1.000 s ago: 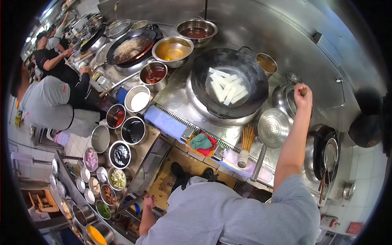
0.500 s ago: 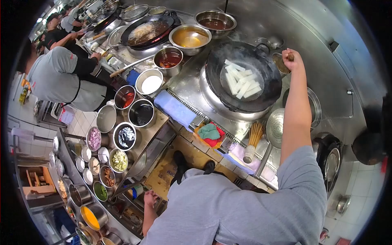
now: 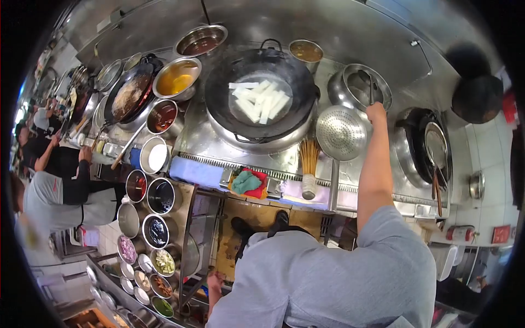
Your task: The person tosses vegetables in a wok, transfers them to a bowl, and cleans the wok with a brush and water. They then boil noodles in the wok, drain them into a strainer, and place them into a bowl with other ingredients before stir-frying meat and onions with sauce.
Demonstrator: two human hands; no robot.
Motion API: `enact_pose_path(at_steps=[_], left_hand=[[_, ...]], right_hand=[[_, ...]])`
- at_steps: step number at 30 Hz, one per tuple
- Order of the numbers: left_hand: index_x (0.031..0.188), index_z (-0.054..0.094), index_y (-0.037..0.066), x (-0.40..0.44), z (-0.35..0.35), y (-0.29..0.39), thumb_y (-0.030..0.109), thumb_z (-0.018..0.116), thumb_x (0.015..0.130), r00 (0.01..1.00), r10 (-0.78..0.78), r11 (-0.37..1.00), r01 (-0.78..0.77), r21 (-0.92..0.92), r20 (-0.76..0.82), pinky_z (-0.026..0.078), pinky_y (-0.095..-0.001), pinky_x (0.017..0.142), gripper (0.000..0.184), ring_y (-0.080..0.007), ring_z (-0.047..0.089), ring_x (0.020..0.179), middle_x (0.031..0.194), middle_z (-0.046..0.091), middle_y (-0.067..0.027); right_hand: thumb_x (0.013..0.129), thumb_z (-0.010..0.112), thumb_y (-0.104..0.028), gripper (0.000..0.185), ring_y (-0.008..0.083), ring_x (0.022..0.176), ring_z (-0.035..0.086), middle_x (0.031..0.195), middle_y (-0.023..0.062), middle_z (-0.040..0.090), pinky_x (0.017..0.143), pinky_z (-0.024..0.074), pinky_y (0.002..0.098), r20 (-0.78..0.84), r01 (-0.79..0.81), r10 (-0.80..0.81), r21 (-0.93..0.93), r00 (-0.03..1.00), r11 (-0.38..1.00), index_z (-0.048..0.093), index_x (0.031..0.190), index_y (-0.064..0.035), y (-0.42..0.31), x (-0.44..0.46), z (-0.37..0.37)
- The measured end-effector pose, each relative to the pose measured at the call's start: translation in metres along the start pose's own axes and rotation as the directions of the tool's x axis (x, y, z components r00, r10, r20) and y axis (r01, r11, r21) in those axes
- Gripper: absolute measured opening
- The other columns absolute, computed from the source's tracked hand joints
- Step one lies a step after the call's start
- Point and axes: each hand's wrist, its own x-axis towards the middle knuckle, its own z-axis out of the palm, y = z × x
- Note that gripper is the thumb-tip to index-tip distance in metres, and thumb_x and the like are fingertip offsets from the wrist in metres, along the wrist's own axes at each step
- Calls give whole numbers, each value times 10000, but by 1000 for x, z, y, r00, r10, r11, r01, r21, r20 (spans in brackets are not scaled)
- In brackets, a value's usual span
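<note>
My right hand point(image 3: 376, 112) is closed around the handle of a ladle point(image 3: 372, 87), whose bowl is down inside a round steel pot point(image 3: 385, 94) right of the wok. The pot's contents cannot be made out. A large black wok point(image 3: 219, 104) sits on the burner, with thick white strips point(image 3: 261, 100) lying in shallow liquid. Low at my left side hangs my left hand point(image 3: 215, 280), its fingers loosely bent and holding nothing visible. A perforated strainer point(image 3: 340, 133) lies just left of my right forearm, next to a bamboo brush point(image 3: 309, 167).
Steel pots of sauces and a bowl of yellow liquid point(image 3: 178, 77) stand left of the wok. Several tubs of chopped ingredients point(image 3: 163, 262) fill the left counter. Folded cloths point(image 3: 249, 183) lie on the stove's front edge. A co-worker point(image 3: 49, 197) stands at the far left.
My right hand has brought the ladle from beside the small pot behind the wok to the steel pot at right. The view has turned right. My left hand stays low.
</note>
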Motion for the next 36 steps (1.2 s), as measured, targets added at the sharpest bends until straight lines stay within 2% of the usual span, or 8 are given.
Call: enact_pose_path(at_steps=[3,4,6,7,15,23,30,36], left_hand=[[877,492,138,-2,12,53,159,497,867,958,283,959,-282,13,-54,336,-246,402,24,-114,448,515,665,468,12],[891,498,127,-12,25,72,164,499,868,948,307,951,-302,58,-89,360,-245,429,44,-110,467,545,683,489,7],[905,505,116,-31,58,111,169,500,870,933,339,939,-327,108,-122,384,-243,456,64,-106,487,575,702,510,2],[965,505,124,-31,65,121,219,504,862,914,391,903,-357,238,-111,396,-263,481,140,-121,523,638,759,542,0],[1020,548,137,-3,104,120,271,517,849,884,431,656,-446,609,183,430,-295,567,219,-125,572,750,862,593,11],[972,566,78,50,112,143,168,517,806,919,292,543,-387,745,265,443,-291,506,195,-183,604,629,834,605,-52],[951,566,93,70,125,178,227,497,834,910,288,683,-413,603,297,414,-263,448,190,-138,561,580,808,579,-20],[917,584,81,49,140,184,196,493,823,949,158,629,-310,713,273,408,-263,439,175,-135,581,602,738,576,-19]], right_hand=[[732,450,-1,69,154,477,460,576,92,456,390,411,296,668,-733,316,554,674,395,446,664,-8,-15,-5,-19],[732,450,-1,69,154,477,460,576,92,456,390,411,296,672,-737,315,553,670,390,446,664,-8,-3,-2,-14],[738,424,61,134,144,483,436,570,54,405,412,405,246,814,-593,-147,271,561,-758,381,644,-25,31,14,0],[761,405,66,120,146,503,424,598,50,402,440,404,235,775,-500,-176,201,607,-842,371,680,-15,31,2,-14],[829,379,19,11,123,504,435,693,60,410,468,408,237,517,-432,-426,-116,743,-894,372,821,16,72,-77,-90],[843,444,6,88,95,543,442,717,40,407,432,357,232,444,-388,-268,204,855,-899,387,903,36,91,-189,-185],[794,530,-48,86,71,521,466,690,38,489,409,392,194,637,-617,325,767,699,-176,456,820,-83,66,-336,-192],[838,493,-65,205,71,492,439,691,44,493,381,351,203,783,-752,304,614,542,-240,428,1031,-92,40,-425,-247]])
